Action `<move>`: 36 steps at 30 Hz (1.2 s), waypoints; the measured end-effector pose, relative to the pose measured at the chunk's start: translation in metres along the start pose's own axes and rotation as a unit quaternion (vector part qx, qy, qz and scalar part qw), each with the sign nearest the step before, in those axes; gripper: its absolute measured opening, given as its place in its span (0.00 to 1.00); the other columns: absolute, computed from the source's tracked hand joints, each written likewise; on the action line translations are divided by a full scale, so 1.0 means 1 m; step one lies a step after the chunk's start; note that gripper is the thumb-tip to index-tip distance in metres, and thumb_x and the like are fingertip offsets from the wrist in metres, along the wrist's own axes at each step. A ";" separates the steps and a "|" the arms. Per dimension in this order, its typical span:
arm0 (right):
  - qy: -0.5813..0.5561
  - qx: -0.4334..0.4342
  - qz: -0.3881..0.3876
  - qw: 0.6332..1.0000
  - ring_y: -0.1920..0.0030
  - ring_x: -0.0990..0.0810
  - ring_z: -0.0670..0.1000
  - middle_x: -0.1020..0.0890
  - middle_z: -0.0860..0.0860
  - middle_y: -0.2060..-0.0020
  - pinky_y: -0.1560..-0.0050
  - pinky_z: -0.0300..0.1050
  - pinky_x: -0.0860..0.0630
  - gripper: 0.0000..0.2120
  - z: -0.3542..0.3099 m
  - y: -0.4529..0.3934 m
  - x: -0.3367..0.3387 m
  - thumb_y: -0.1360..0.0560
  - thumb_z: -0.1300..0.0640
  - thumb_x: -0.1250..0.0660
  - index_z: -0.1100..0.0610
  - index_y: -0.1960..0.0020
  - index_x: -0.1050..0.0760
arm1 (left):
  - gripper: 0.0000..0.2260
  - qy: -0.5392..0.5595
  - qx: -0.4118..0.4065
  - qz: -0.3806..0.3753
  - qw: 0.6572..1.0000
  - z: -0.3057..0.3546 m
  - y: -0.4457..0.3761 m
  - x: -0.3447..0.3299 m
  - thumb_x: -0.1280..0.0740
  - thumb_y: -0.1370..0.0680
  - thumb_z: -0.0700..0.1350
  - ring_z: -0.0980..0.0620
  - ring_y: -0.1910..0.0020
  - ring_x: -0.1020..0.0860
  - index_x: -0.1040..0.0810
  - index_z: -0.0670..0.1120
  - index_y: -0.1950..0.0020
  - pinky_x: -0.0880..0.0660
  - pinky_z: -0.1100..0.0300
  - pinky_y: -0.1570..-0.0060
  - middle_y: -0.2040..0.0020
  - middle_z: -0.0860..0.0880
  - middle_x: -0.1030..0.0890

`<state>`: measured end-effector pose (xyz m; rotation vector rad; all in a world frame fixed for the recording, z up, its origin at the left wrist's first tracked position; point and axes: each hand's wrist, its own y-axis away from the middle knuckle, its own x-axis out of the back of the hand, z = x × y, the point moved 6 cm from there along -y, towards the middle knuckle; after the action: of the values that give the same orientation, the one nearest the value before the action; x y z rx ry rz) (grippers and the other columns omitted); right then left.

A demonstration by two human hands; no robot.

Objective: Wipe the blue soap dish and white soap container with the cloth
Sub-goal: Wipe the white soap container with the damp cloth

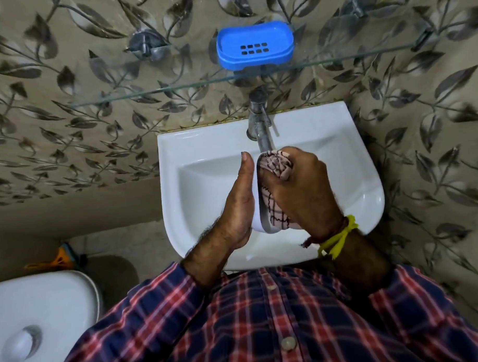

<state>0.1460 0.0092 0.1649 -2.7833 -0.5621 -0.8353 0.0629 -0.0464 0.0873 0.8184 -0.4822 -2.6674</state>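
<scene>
The blue soap dish (255, 45) rests on the glass shelf (165, 86) above the basin, untouched by either hand. Over the white sink (201, 152), my left hand (238, 197) cradles the white soap container (259, 220) from its left side, palm flat against it. My right hand (300, 188) grips a pinkish checked cloth (275, 166) and presses it into the container's hollow. Most of the container is hidden between the two hands; only its rim and lower end show.
A steel tap (260, 122) juts out just above my hands. A white toilet cistern lid (35, 309) stands at the lower left, with an orange and blue brush (59, 258) behind it. Leaf-patterned tiles cover the wall.
</scene>
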 end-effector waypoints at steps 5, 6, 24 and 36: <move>-0.034 0.092 -0.094 0.991 0.70 0.24 0.53 0.23 0.50 0.74 0.67 0.46 0.28 0.13 -0.017 0.002 -0.009 0.28 0.65 0.31 0.57 0.69 0.29 | 0.33 -0.003 -0.002 0.000 1.000 0.008 -0.002 0.008 0.53 0.20 0.69 0.50 0.44 0.15 0.14 0.53 0.42 0.17 0.57 0.51 0.44 0.48 0.13; -0.009 0.092 -0.103 0.990 0.70 0.24 0.51 0.24 0.48 0.74 0.66 0.45 0.28 0.14 -0.016 0.004 -0.011 0.29 0.65 0.31 0.54 0.70 0.29 | 0.34 -0.016 -0.003 0.009 1.000 0.009 -0.003 0.011 0.53 0.21 0.70 0.48 0.43 0.15 0.15 0.50 0.40 0.17 0.54 0.48 0.44 0.46 0.13; 0.072 0.059 -0.182 0.979 0.64 0.21 0.50 0.22 0.44 0.68 0.62 0.44 0.27 0.15 0.002 0.022 -0.024 0.28 0.56 0.28 0.43 0.68 0.29 | 0.31 0.002 0.028 0.019 0.999 0.010 -0.004 0.022 0.42 0.26 0.71 0.45 0.49 0.13 0.15 0.50 0.40 0.17 0.51 0.54 0.48 0.44 0.12; 0.072 0.081 -0.200 0.974 0.59 0.19 0.53 0.17 0.47 0.61 0.60 0.48 0.22 0.04 -0.002 0.012 -0.024 0.32 0.53 0.30 0.51 0.58 0.20 | 0.30 0.009 0.010 0.014 1.000 0.022 -0.012 0.019 0.40 0.24 0.70 0.46 0.51 0.14 0.13 0.48 0.45 0.17 0.52 0.52 0.51 0.44 0.13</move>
<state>0.1315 -0.0095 0.1524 -2.4718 -1.1307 -1.0039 0.0327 -0.0377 0.0905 0.8346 -0.5131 -2.6314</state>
